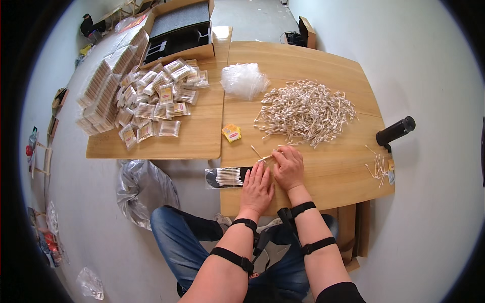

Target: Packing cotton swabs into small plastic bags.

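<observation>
My left hand (257, 190) lies flat near the table's front edge with its fingers stretched forward. Beside it, a row of cotton swabs (229, 177) rests on a flat black holder (246, 172), partly within a clear plastic bag (210, 178). The hand hides the holder's right end. My right hand (289, 167) is curled just to the right, its fingertips pinching a cotton swab (266, 157); how many it holds is hidden. Another loose swab (256, 151) lies on the wood ahead of the fingers. Beyond my hands spreads a large heap of cotton swabs (305, 112).
Yellow cards (232, 133) and empty clear bags (244, 81) lie left of the heap. Packed swab bags (160, 101) cover the left table, beside stacked packs (108, 86) and an open carton (179, 33). At the right edge are a black cylinder (395, 131) and scattered swabs (378, 166).
</observation>
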### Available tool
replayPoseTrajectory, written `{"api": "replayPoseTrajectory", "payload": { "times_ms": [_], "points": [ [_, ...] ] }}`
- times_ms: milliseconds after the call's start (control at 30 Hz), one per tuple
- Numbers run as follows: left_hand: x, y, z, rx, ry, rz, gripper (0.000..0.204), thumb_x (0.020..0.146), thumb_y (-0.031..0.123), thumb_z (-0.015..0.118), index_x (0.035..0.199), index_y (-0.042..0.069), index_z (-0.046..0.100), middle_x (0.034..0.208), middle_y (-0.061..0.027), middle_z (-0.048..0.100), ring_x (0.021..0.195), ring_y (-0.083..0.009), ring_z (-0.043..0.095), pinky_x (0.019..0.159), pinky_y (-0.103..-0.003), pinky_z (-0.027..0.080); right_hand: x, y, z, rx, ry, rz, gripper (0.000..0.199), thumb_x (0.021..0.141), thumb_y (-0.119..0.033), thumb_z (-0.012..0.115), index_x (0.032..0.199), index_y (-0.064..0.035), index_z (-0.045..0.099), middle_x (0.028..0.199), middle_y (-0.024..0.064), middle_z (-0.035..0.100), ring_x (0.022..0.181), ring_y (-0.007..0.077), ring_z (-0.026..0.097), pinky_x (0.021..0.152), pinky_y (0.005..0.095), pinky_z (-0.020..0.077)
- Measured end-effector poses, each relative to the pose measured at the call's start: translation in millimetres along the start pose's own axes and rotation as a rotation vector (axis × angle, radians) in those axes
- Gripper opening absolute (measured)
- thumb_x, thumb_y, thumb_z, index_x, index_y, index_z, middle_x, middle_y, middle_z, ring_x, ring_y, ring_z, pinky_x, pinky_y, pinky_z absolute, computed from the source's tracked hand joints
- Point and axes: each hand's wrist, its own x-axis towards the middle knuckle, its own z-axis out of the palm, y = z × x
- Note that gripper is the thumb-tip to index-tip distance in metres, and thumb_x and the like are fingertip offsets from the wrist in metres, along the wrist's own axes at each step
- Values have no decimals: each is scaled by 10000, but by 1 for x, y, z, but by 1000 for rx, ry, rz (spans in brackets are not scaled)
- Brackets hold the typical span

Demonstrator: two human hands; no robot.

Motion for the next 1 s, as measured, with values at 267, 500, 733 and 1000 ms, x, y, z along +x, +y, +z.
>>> {"api": "replayPoseTrajectory", "payload": {
  "times_ms": [267,500,733,1000],
  "points": [
    [0,-1,3,1,-10,-11,625,915,312,610,1465,79,425,1583,-159,334,1484,-294,290,1221,-449,199,1,-1,3,2,-5,67,92,763,-104,671,847,-104,633,943,70,607,1012,281,581,895,415,447],
    [-1,0,1,-7,13,-7,660,912,296,613,1496,86,389,1580,-169,337,1478,-312,298,1215,-456,214,-11,0,-5,83,-59,106,85,757,-107,701,804,-101,630,890,68,609,937,288,578,824,418,465],
    [1,1,5,-50,63,-10,649,909,282,618,1491,90,403,1567,-149,371,1467,-315,322,1209,-461,230,-29,10,-27,110,6,240,79,778,-82,716,794,-84,639,843,92,596,870,321,578,762,428,478],
    [-1,-7,6,-48,60,18,619,917,281,617,1477,99,424,1531,-125,423,1446,-309,355,1202,-481,236,-61,2,-49,82,10,262,70,809,-77,707,838,-80,643,876,90,609,871,320,578,757,439,481]
  ]
}}
